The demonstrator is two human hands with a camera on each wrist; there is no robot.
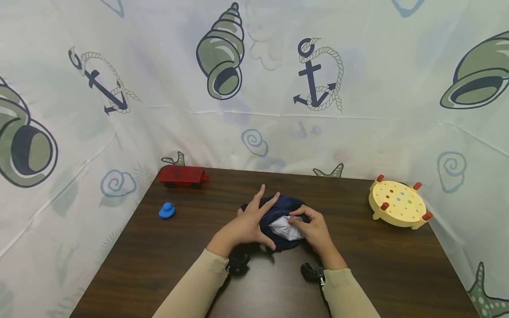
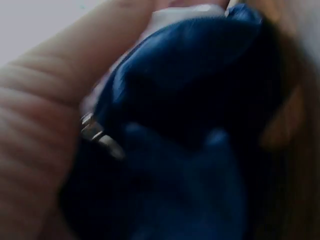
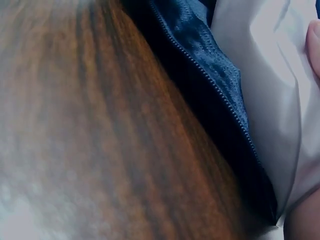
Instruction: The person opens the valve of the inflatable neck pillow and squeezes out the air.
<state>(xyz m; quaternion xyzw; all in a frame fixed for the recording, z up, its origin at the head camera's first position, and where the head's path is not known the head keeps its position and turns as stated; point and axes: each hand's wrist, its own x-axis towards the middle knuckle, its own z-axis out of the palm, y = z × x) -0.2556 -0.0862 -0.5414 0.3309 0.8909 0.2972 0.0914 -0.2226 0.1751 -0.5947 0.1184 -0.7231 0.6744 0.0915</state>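
A navy blue zippered pouch [image 1: 283, 204] lies at the middle of the table, its zipper undone. White fabric [image 1: 283, 228] bulges out of its opening. My left hand [image 1: 249, 223] spreads over the pouch's left side, fingers apart and thumb along the near edge. From the right, my right hand [image 1: 316, 230] pinches the white fabric between thumb and index finger. A metal zipper pull [image 2: 102, 137] hangs beside the left thumb in the left wrist view. Zipper teeth [image 3: 215, 92] run along the pouch's edge next to the white fabric in the right wrist view.
On the dark wooden table [image 1: 171, 269], a red toy wagon [image 1: 184, 176] stands at the back left, with a small blue rubber duck [image 1: 167, 210] in front of it. A yellow round toy with red pegs [image 1: 397, 203] sits at the right edge. A patterned curtain [image 1: 270, 88] hangs behind.
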